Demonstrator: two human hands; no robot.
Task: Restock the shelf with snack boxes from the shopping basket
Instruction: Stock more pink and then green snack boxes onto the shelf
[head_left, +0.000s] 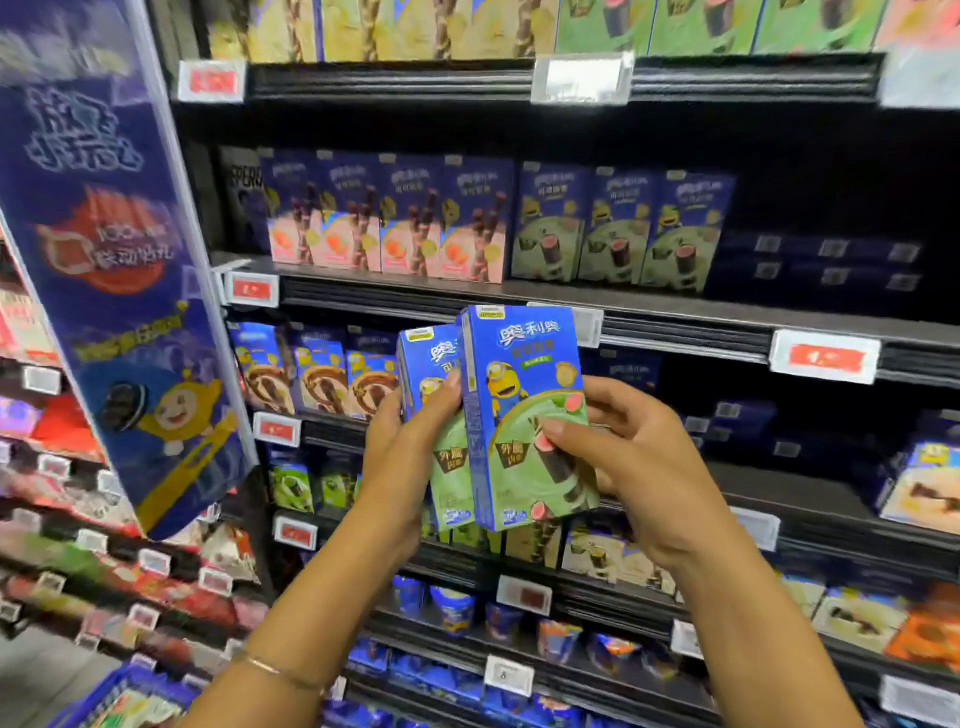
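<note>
Two boxes up, both upright! Left hand (410, 441) curls round the rear green snack box (431, 364), and right hand (623, 457) grips the front green snack box (524, 415). The matching green row (618, 234) sits one shelf (467, 299) higher, up-right, so the right hand looks nearer.

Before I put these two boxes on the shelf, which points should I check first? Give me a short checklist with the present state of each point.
1. Left hand grips the rear box firmly: ok.
2. Right hand grips the front box firmly: ok.
3. Both boxes upright, printed fronts toward the person: ok.
4. Matching green boxes located, in the row above: ok.
5. Free space to the right of that row: cannot tell, the area is dark.
6. More boxes left in the basket: cannot tell, it is mostly out of view.
</note>
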